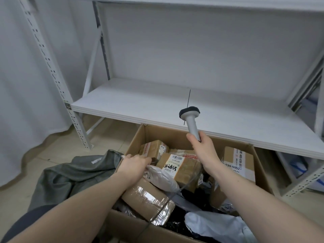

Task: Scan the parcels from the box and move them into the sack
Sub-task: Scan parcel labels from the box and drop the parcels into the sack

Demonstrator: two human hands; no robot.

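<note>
A big open cardboard box (135,137) on the floor holds several parcels: brown taped cartons and grey and white poly mailers. My left hand (134,164) reaches over the box's left wall and grips the end of a white poly mailer (161,178). Beside it lies a brown carton with a white label and black handwriting (182,168). My right hand (203,149) holds a grey handheld scanner (190,118) by its handle, head up, above the box. A grey-green sack (73,174) lies crumpled on the floor left of the box.
A white metal shelf rack stands behind the box, its low shelf board (157,104) overhanging the box's far edge. White curtains hang at the left. The scanner's cable (166,202) trails down across the parcels. More rack legs and bags are at the right.
</note>
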